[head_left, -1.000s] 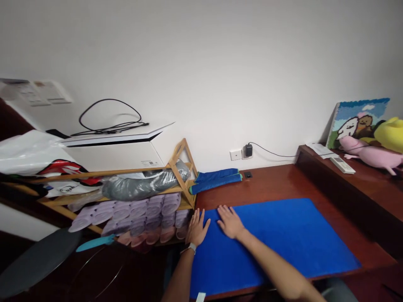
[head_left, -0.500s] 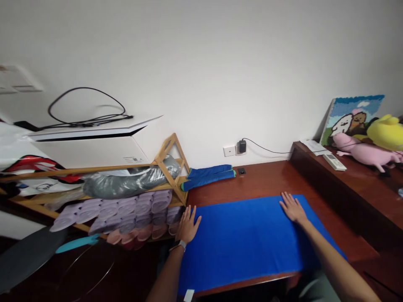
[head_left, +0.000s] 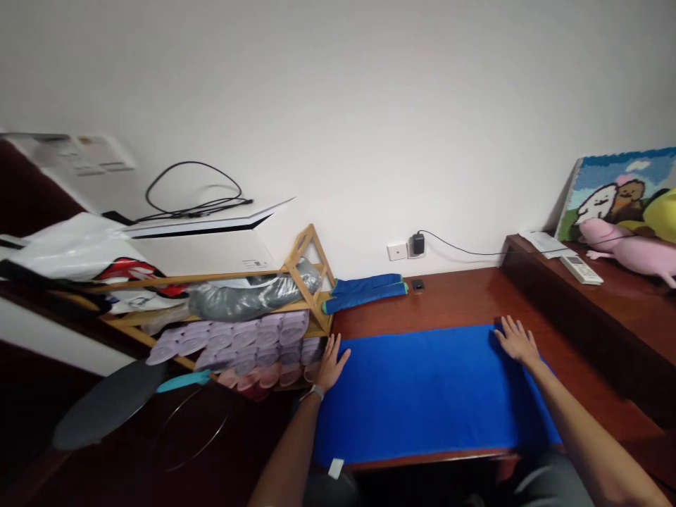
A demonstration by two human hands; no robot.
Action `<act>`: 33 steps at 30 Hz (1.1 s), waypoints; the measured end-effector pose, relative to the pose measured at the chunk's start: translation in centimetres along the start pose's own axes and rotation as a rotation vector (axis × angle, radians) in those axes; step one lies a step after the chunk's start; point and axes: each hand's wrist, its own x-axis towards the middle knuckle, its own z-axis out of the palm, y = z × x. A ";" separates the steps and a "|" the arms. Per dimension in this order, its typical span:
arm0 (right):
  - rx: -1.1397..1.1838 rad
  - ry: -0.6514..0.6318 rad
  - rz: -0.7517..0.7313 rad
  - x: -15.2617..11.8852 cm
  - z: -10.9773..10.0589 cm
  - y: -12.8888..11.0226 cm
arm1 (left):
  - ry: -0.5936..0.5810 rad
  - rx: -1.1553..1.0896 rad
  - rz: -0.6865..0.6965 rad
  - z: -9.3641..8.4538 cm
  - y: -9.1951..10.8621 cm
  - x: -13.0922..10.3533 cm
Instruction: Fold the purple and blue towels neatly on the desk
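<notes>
As the blue cloth (head_left: 422,394) lay across the desk (head_left: 448,301), we braced left hand (head_left: 329,369) and right hand (head_left: 518,346) at its far corners, fingers parted, apparently for smoothing, which next called for even pressure

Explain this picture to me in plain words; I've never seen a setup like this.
There is no machine here: the picture comes from a camera worn on a person's head, looking forward and down at their own two bare hands. A blue cloth lies spread on a reddish-brown desk. The left hand is at its left edge, the right hand at its far right corner. Both are open and grip nothing. Behind the cloth lies a folded dark blue cloth. To the left, a wooden rack holds slippers.
</notes>
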 end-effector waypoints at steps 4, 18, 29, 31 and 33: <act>0.122 0.271 -0.263 -6.2 -0.2 -9.2 | 0.159 -0.076 0.018 -2.3 1.6 -2.4; 0.242 -0.066 -0.801 -26.0 8.0 -30.5 | -0.069 0.308 0.297 -0.1 5.2 -15.1; -0.099 0.011 -0.114 -15.5 4.2 -1.2 | -0.053 0.307 0.323 0.3 4.0 -14.1; -0.121 0.001 -0.024 -14.2 3.4 3.6 | -0.055 0.312 0.322 0.4 3.8 -13.9; -0.130 -0.009 0.016 -13.4 2.8 7.0 | -0.060 0.318 0.313 0.4 3.6 -13.8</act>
